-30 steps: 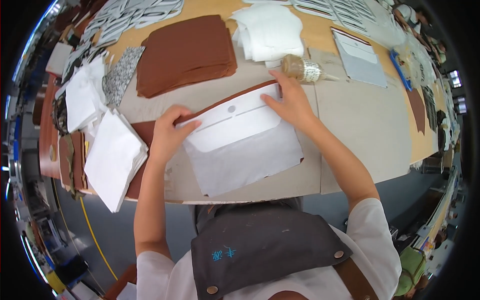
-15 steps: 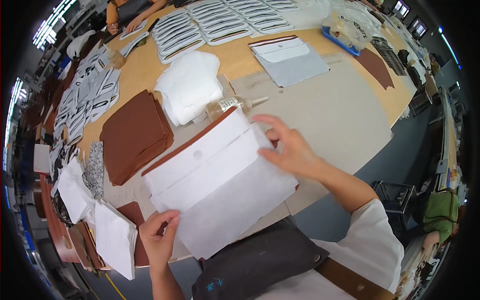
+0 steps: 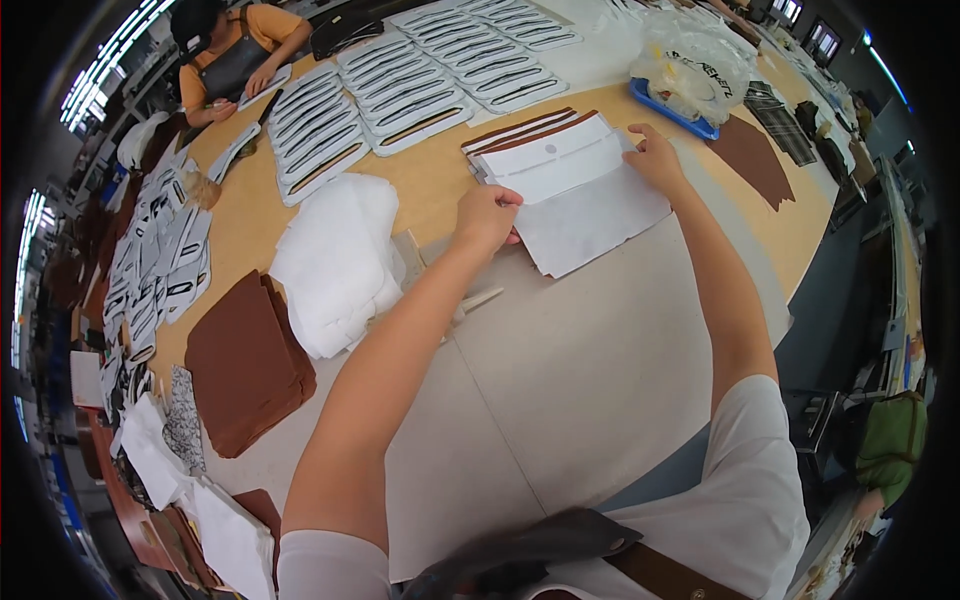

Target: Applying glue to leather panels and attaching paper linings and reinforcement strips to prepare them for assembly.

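Both my arms reach toward the far middle of the table. My left hand (image 3: 490, 217) pinches the left edge of a white and pale grey panel (image 3: 600, 212) with a brown strip along its far edge. At the opposite edge, near the far right corner, my right hand (image 3: 655, 160) has its fingers closed on the same panel. It lies over at least one similar panel (image 3: 505, 131), whose brown and white edges show beyond it. Beside my left forearm pokes out the pale nozzle (image 3: 482, 299) of a glue bottle, the rest mostly hidden.
White sheets (image 3: 335, 260) and a brown stack of pieces (image 3: 245, 370) lie left of my arm. Farther off are rows of slotted white pieces (image 3: 400, 85) and a co-worker (image 3: 245, 60). A blue tray (image 3: 672, 112) under a plastic bag (image 3: 700, 75) sits at the far right.
The panel has moved from close to my body to the far middle, over the similar panel there. Both hands went with it, and my left forearm now crosses the bottle.
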Available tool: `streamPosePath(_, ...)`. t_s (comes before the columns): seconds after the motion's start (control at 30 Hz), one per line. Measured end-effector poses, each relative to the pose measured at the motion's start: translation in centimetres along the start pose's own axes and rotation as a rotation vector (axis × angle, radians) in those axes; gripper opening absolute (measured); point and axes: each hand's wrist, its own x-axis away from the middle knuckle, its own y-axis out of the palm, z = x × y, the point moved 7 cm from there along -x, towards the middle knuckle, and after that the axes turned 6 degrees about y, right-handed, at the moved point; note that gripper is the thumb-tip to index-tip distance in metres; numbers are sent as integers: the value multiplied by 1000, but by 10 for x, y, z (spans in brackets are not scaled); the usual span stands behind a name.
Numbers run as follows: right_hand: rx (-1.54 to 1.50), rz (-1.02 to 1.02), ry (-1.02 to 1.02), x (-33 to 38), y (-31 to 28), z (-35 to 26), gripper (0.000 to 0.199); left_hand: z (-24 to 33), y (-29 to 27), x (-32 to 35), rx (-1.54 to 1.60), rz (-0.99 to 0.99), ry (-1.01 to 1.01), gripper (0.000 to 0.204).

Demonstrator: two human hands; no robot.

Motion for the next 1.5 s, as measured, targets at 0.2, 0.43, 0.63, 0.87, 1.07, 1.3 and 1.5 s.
streamPosePath(0.2, 127, -22, 113, -27, 28, 14, 54, -13, 3, -25, -88, 14, -85, 16)
streamPosePath(0.43, 249, 77, 45, -32, 29, 18, 51, -12, 8, -29, -97, -29, -22, 16)
streamPosePath(0.63, 320, 210, -326, 16, 48, -88, 44, 11, -30, 5, -438, 52, 422, 20)
streamPosePath(0.87, -283, -456, -553, 140, 123, -235, 30, 23, -145, 136, -894, 333, 646, 43)
streamPosePath(1.07, -44, -600, -524, 201, 160, -291, 41, -21, -194, 161, -970, 248, 544, 47)
streamPosePath(1.3, -101, -297, -970, 213, 134, -310, 29, -19, -214, 144, -704, 302, 208, 24)
streamPosePath(1.5, -506, -523, -726, 178, 140, -314, 20, 11, -218, 153, -604, 550, 607, 19)
